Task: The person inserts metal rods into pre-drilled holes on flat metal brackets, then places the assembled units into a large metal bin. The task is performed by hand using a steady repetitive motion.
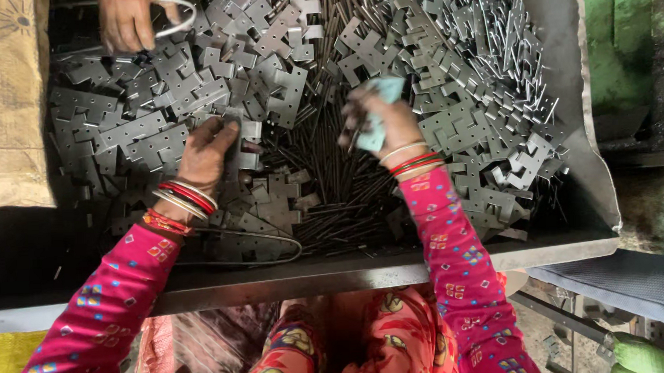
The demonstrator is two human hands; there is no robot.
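We look down on a dark metal tray (569, 246) heaped with flat grey metal plates (447, 123), notched and punched with small holes, lying over a bed of thin dark metal pins (332, 201) that shows through in the middle.

Our left hand (206, 150) rests on the pile left of centre, its fingers (223, 135) closed around one upright plate (236, 149), thumb on one face and the others on the far side. Red and silver bangles (185, 199) ring that wrist, above a pink patterned sleeve (107, 290).

Our right hand (381, 122) hovers just right of centre over the pins. Its fingers are curled together on a scrap of light blue cloth (377, 115), and a few dark pins seem to be pinched in the same grip, though the blur makes this hard to tell. More bangles sit at this wrist.

At the near edge of the tray, below our left wrist, lies a bent loop of wire (268, 244) on top of the plates.

At the far left another person's hand (124, 21) reaches into the tray, holding a light wire ring (182, 15) just above the plates. A tan sack (9, 102) lies to the left of the tray, and a green machine surface (621, 44) stands at the far right.
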